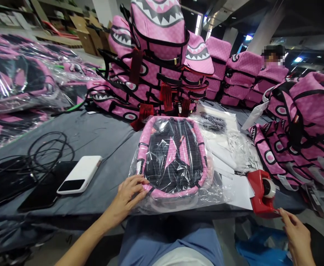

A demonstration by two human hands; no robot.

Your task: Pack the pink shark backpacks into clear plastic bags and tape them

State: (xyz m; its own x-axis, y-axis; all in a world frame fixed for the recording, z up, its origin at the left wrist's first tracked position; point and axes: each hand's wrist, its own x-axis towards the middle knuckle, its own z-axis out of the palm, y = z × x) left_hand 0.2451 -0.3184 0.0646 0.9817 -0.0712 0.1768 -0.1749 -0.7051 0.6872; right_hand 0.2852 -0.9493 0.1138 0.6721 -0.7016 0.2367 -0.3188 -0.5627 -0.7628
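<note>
A pink and black backpack [175, 159] lies back side up in a clear plastic bag [220, 192] on the grey-covered table, close to the front edge. My left hand [133, 190] rests on the near left corner of the bagged backpack, its fingers spread. On the right, a red tape dispenser [261, 195] with a white roll stands at the table's edge. My right hand [293, 229] pinches at the dispenser's near end, fingertips together. The end of the tape seems to be between them, though it is too small to see clearly.
Stacked pink backpacks [162, 70] rise behind, with more backpacks [303, 129] at the right. Bagged backpacks [18, 81] pile up at the left. A white power bank [80, 175], a black phone [45, 188] and coiled cables [50, 151] lie on the left. Clear bags [242, 147] lie beyond the dispenser.
</note>
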